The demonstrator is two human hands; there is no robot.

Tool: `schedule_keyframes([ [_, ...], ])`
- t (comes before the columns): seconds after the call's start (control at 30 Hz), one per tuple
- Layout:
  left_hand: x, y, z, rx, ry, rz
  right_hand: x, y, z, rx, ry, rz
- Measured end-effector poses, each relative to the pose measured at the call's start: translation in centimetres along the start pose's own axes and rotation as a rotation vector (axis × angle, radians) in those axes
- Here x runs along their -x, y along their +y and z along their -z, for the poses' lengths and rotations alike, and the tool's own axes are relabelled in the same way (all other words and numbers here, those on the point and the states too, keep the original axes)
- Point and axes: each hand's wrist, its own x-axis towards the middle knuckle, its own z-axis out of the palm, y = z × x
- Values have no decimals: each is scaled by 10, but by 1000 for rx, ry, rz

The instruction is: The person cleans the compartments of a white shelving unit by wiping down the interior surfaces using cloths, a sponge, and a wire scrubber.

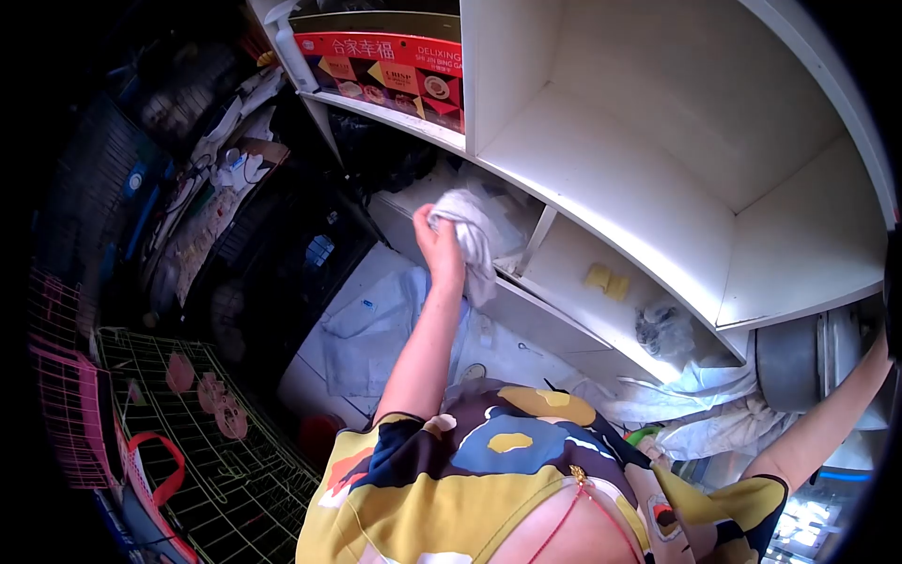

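My left hand [438, 242] is closed around a crumpled whitish cloth [473, 230], which hangs down from the fingers. The hand is raised in front of the lower shelf of a white cabinet [601, 160]. Behind the cloth, some clear plastic [509, 221] lies in a lower compartment. At the right edge, my right forearm [827, 414] reaches up beside a grey metal pot [787, 362]; the hand itself is cut off by the dark edge of the view.
A red biscuit box [381, 75] and a white bottle [293, 47] stand on the upper left shelf. The lower right compartment holds a yellow item [606, 281] and a crumpled plastic bag [663, 331]. Wire cages [207, 442] are at left; pale sheeting [371, 329] covers the floor.
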Motion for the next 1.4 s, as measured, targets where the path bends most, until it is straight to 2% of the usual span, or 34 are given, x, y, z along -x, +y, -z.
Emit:
schedule_keyframes([
  [0.07,-26,7,-3,90,60,-148,-1,6,-1,-7,13,20],
  [0.13,-47,24,-17,55,58,-220,-1,6,-1,-21,12,21],
  [0.2,-54,29,-38,-75,-58,-326,-1,6,-1,-33,10,25],
  [0.27,-39,19,-63,-192,8,-321,-3,8,-1,-19,2,32],
  [0.33,-10,15,-71,-105,-51,-230,-3,9,0,-18,1,26],
  [0.4,32,8,-76,-202,-202,-210,-4,8,-1,-21,-1,27],
  [0.47,39,4,-83,-112,-196,-58,-3,7,1,0,-15,15],
  [0.53,14,4,-86,193,-101,84,-2,6,3,-8,-25,9],
  [0.6,-25,8,-78,400,-39,67,-3,5,2,-27,-26,-4],
  [0.73,-28,19,-75,393,-9,112,-3,5,2,-12,-36,-58],
  [0.83,-1,14,-83,471,-92,294,-4,16,0,1,-30,-39],
  [1.03,-55,14,-69,580,-84,251,-4,17,-1,-35,-26,14],
  [1.13,-36,14,-76,567,-74,241,-4,15,1,-41,0,15],
  [1.27,-15,26,-81,478,-64,355,-5,9,4,-22,-34,-1],
  [1.33,-34,25,-77,429,-47,293,-3,21,3,-40,-28,7],
  [1.4,-74,17,-65,545,-93,227,2,23,7,-47,-31,-2],
])
